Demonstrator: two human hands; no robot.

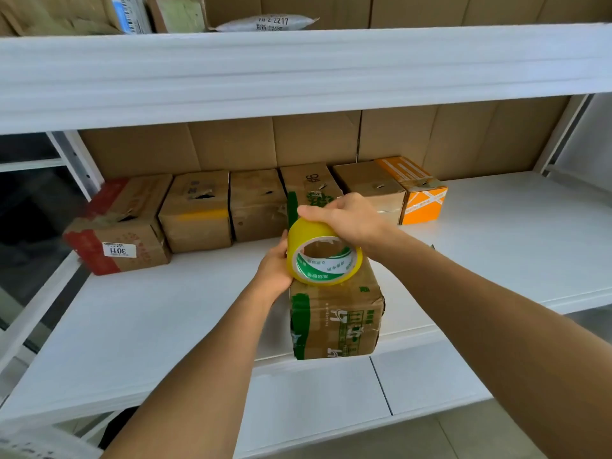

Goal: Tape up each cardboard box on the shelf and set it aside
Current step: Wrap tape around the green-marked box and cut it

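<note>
Yellow tape roll (324,251) sits on top of the green-printed cardboard box (336,321), which stands at the front edge of the white shelf (165,309). Right hand (344,215) grips the roll from above. Left hand (275,268) touches the roll's left side; its finger position is hidden. Six boxes (197,215) line the shelf behind the green-printed box.

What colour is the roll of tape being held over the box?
Yellow tape roll, with a green and white printed core, seen in the head view.

glossy yellow tape roll (323,251) on matt, scuffed cardboard box (334,319) (smooth white shelf (149,326)).
</note>
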